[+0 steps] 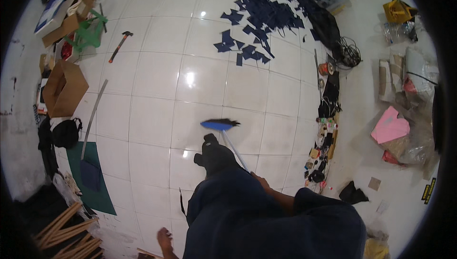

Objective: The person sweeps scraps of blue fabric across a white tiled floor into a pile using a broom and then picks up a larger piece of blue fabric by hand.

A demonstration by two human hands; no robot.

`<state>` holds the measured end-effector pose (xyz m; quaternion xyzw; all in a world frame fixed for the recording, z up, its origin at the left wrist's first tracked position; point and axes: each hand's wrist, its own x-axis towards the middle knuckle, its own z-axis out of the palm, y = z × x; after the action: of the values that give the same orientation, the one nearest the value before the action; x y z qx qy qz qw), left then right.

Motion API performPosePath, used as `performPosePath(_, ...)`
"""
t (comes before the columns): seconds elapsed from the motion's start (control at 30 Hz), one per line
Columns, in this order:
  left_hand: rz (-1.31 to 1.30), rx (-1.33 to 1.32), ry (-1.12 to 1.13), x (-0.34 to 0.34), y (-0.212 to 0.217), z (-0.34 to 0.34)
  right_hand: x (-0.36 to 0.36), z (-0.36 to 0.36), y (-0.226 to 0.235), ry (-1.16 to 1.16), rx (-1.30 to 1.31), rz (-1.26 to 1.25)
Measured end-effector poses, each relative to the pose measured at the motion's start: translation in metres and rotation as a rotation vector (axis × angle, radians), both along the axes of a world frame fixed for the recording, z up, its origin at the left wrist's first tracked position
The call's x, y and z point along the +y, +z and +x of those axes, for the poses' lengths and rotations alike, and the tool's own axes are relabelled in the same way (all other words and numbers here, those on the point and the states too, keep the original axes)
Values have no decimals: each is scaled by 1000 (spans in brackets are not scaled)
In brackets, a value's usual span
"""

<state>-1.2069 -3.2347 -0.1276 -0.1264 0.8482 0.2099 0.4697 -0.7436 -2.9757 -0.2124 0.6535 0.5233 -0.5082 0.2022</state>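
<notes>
My right hand point(260, 182) is closed round the upper end of a broom's pale handle point(236, 150). The broom's blue head point(217, 126), with dark bristles, rests on the white tiles ahead of my shoes. My left hand point(164, 238) hangs free at my left side, its fingers loosely bent and apart, holding nothing. Farther ahead lies a heap of dark blue fabric scraps point(266, 11), with several loose pieces spread on its near side.
On the left, a hammer point(120, 47), a long metal strip point(96, 104), an open cardboard box point(71, 87) and a green mat point(102, 182) lie on the floor. Along the right run coiled wire point(350, 55), small clutter and a pink piece point(390, 124) on plastic bags.
</notes>
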Motion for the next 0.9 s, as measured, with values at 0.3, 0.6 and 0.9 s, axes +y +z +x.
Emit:
performPosePath(0.3, 194, 255, -261, 253, 88, -22, 391, -32, -26, -285, -8, 339)
performPosePath(0.6, 69, -220, -263, 264, 7, 110, 423, -106, 125, 30, 276, -410)
performPosePath(0.9, 137, 54, -172, 315, 38, 90, 408, -208, -116, 1217, 569, 332)
